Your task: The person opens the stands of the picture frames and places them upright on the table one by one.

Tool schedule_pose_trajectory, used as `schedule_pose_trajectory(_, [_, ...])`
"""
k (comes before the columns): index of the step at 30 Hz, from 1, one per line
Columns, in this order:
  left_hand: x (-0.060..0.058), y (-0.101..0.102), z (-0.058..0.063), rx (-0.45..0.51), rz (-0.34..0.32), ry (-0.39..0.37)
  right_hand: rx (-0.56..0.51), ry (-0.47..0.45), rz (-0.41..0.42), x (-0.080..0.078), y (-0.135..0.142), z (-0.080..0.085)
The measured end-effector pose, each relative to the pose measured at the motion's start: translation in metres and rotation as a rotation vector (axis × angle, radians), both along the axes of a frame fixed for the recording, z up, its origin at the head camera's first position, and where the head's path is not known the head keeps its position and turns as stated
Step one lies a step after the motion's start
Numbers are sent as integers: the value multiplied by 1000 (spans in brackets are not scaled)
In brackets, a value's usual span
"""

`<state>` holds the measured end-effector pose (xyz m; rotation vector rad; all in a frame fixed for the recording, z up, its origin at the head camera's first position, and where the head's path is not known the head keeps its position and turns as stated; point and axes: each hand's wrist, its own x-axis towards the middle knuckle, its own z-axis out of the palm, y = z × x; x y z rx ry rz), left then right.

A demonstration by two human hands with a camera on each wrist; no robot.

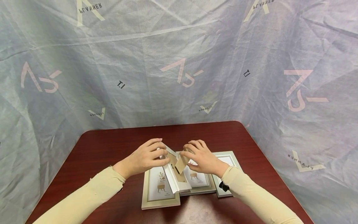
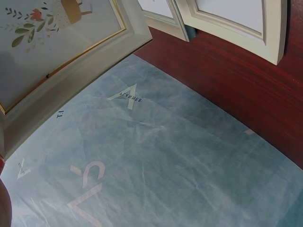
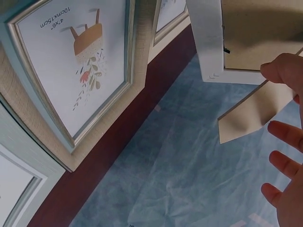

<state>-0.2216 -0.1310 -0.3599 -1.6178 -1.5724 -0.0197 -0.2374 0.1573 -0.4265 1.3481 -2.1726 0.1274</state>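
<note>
My left hand [image 1: 152, 156] grips a pale picture frame [image 1: 171, 180] by its edge, tilted up over other frames. In the left wrist view the frame's front [image 2: 71, 80] shows a gold inner trim and a printed plant picture. Its brown backing board [image 3: 265, 28] faces my right hand [image 1: 202, 158]. From that back, a brown easel stand [image 3: 258, 111] sticks out, and my right thumb and fingers pinch it. Some of the left fingers are hidden behind the frame.
Below the hands lie several frames on the dark red table [image 1: 117, 146]: one at left [image 1: 160, 202], one in the middle [image 1: 199, 183], a pale green-grey one at right [image 1: 237, 161]. Grey printed cloth [image 1: 139, 93] hangs around the table.
</note>
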Motion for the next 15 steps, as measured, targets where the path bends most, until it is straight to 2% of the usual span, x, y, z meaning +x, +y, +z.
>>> schedule_pose_trajectory(7, [-1, 0, 1, 29, -15, 16, -34, 9, -6, -5, 4, -2])
schedule_pose_trajectory(15, [-2, -4, 2, 28, 30, 6, -54, -2, -24, -9, 11, -5])
